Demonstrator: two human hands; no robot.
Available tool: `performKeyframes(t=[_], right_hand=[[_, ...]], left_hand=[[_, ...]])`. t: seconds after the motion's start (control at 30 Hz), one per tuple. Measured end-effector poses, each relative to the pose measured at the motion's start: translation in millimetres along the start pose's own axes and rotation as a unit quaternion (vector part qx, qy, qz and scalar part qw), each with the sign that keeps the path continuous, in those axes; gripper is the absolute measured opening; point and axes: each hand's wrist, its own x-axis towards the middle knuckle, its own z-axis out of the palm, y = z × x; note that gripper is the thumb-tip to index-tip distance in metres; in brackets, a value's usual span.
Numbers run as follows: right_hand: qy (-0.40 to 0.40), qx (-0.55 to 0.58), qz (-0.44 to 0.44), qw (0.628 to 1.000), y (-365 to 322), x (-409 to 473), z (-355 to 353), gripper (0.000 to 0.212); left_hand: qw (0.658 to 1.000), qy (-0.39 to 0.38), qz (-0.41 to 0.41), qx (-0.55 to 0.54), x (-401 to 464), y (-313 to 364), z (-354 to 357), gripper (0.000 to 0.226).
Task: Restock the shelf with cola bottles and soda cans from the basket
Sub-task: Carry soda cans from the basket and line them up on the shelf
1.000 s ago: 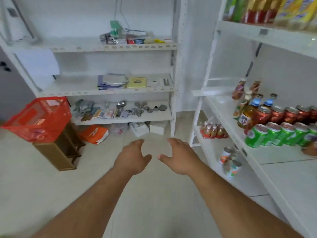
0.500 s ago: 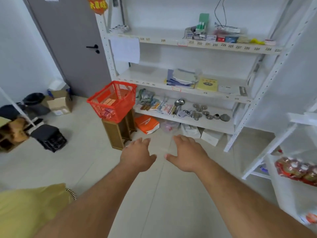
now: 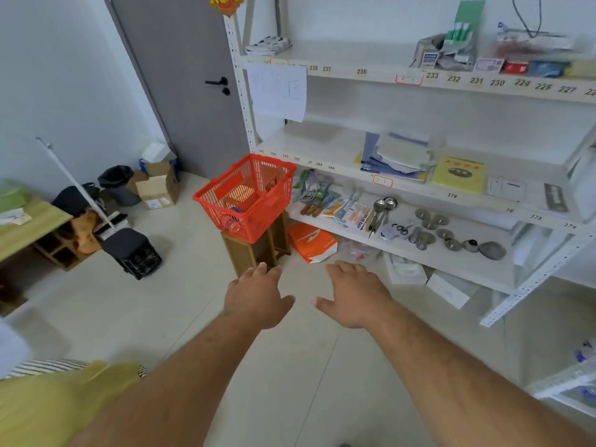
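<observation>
Basket [image 3: 246, 196] far left on a wooden stand [image 3: 254, 250], raised for easy reach; a can seems to lie inside. Left hand [image 3: 256, 296] and right hand [image 3: 353, 296] empty, fingers loosely spread, ready to reach in

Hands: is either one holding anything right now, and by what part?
Nothing is held. The left hand and right hand are both open and empty, short of the red basket.

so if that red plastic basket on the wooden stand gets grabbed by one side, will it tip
Probably. The red plastic mesh basket already sits tilted on the narrow wooden stand and overhangs it, so a one-sided pull could tip it. Its thin lattice walls likely flex. It looks lightly loaded, so probably light. Both hands are empty.
</observation>
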Motion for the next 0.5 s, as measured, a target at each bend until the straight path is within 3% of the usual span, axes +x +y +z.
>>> performKeyframes(t=[0.3, 0.5], right_hand=[[-0.018, -0.031, -0.053, 0.998, -16, 108, -38, 0.087], [-0.021, -0.042, -0.057, 0.997, -53, 196, -48, 0.087]], left_hand=[[0.999, -0.009, -0.041, -0.021, 87, -34, -28, 0.068], [0.998, -0.002, -0.036, -0.048, 161, -93, -41, 0.068]])
